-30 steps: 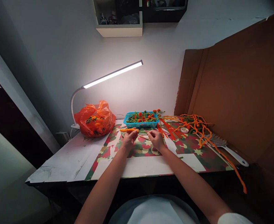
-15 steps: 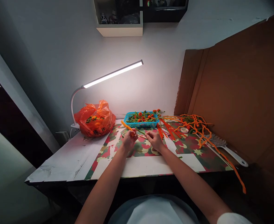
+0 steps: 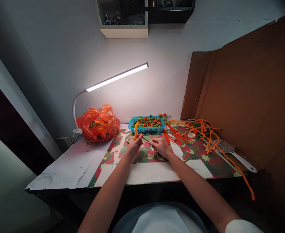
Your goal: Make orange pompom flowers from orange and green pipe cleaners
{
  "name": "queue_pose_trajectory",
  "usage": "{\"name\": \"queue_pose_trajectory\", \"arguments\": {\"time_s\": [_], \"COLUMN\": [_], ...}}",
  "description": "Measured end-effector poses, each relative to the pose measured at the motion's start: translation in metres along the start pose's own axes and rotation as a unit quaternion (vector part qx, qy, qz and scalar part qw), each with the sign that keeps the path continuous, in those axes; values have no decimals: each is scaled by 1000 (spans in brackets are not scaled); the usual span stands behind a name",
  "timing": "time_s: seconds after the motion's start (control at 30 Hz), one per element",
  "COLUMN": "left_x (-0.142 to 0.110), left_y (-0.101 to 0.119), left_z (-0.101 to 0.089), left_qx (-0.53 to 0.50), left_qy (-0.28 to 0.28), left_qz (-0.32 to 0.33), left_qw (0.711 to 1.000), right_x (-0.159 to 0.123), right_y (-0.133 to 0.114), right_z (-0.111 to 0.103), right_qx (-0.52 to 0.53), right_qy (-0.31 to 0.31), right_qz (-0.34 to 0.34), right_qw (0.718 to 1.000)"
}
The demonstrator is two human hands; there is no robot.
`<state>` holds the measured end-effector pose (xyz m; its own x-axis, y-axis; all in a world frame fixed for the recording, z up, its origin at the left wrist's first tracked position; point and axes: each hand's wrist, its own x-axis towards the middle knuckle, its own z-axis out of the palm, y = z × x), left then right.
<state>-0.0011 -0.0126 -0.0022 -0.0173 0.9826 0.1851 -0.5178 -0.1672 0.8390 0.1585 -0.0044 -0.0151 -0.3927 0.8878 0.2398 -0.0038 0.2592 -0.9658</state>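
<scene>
My left hand (image 3: 134, 146) is closed in a pinch over the patterned table cover. An orange fuzzy pipe cleaner (image 3: 136, 130) stands up out of its fingers. Between my two hands runs a thin green stem (image 3: 146, 139), its left end at my left fingertips. My right hand (image 3: 160, 147) pinches the other end of that stem with thumb and fingers. Just behind the hands is a blue basket (image 3: 147, 130) with green-stemmed orange flowers (image 3: 154, 122) in it. Whether the pipe cleaner is joined to the stem is hidden by my left fingers.
A red plastic bag (image 3: 100, 129) holding orange pieces stands left, beside a lit lamp (image 3: 118, 77). Orange fuzzy strands (image 3: 205, 129) lie at right, one hanging over the edge, near a tape roll (image 3: 191, 135) and a white-handled brush (image 3: 244, 161). Cardboard (image 3: 244, 90) walls the right side.
The orange pipe cleaner has swung from leaning left to nearly upright in my left hand. Both hands stay in about the same place, still holding the green stem.
</scene>
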Motion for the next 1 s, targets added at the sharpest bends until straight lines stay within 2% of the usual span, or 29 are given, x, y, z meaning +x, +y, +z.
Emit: {"name": "queue_pose_trajectory", "arguments": {"time_s": [0.17, 0.27, 0.33, 0.5, 0.7, 0.9, 1.0], "left_x": [2, 3, 3, 2, 4, 4, 5], "left_y": [-3, -4, -4, -2, -3, 2, 4], "left_z": [-3, -4, -3, -2, -4, -7, -9], "left_qx": [83, 109, 107, 44, 12, -127, -155], "left_qy": [87, 107, 99, 36, 47, 42, 76], "left_qz": [43, 63, 60, 23, 18, -56, -61], "left_qw": [992, 986, 988, 998, 999, 989, 983], "right_x": [-1, 0, 0, 1, -1, -1, -1], "right_y": [-1, 0, 1, -1, -3, 0, 1], "right_z": [1, 2, 2, 0, 1, 3, 2], "right_qx": [18, 33, 38, 38, 44, 15, -7], "right_qy": [-17, -28, -30, -15, -24, -16, -17], "right_qz": [3, 0, 0, 21, 17, -1, -4], "right_qw": [1000, 999, 999, 999, 999, 1000, 1000]}}
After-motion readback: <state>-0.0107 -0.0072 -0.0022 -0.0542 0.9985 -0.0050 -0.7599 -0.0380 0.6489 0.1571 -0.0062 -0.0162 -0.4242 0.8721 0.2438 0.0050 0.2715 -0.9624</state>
